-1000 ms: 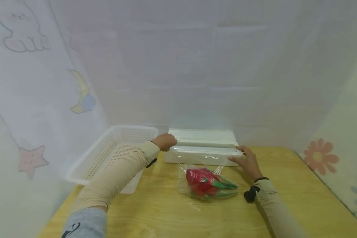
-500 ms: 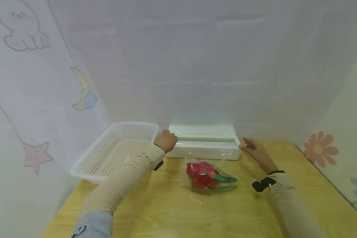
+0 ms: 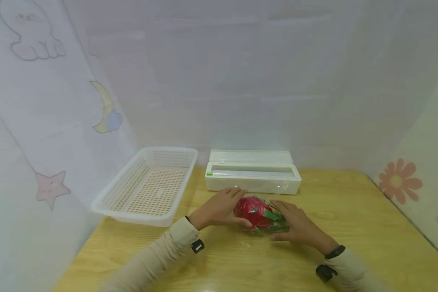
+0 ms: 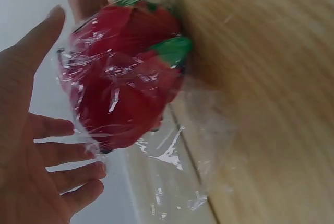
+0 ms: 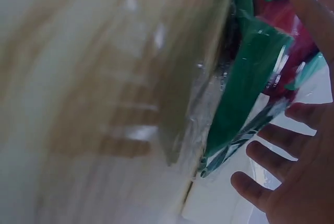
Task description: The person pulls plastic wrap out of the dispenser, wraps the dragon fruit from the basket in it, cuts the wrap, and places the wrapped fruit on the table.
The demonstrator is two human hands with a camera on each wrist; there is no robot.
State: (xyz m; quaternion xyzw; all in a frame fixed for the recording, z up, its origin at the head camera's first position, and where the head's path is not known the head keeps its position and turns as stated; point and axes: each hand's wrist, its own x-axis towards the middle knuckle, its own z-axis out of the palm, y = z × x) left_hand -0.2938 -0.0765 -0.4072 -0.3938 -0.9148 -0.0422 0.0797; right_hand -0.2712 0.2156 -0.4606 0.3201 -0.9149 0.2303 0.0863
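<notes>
A red dragon fruit (image 3: 251,211) with green leaf tips lies on the wooden table, covered in clear plastic film (image 4: 169,153). At its left side is my left hand (image 3: 220,209), fingers spread and thumb in front. From the right, my right hand (image 3: 299,224) reaches around the green tips with straight, parted fingers. Both wrist views show the fingers beside the wrapped dragon fruit (image 4: 122,78), not curled round it; whether they touch the film is hard to tell. Behind stands a long white cling film dispenser (image 3: 253,186), its lid (image 3: 251,156) raised.
A white perforated plastic basket (image 3: 140,218) stands at the left of the table (image 3: 350,243). Pale wall sheeting with printed drawings rises behind and at both sides. Some film clings to the dispenser's front.
My left hand has left the dispenser's left end and come down to the dragon fruit. My right hand has moved from the dispenser's right end to the fruit's other side.
</notes>
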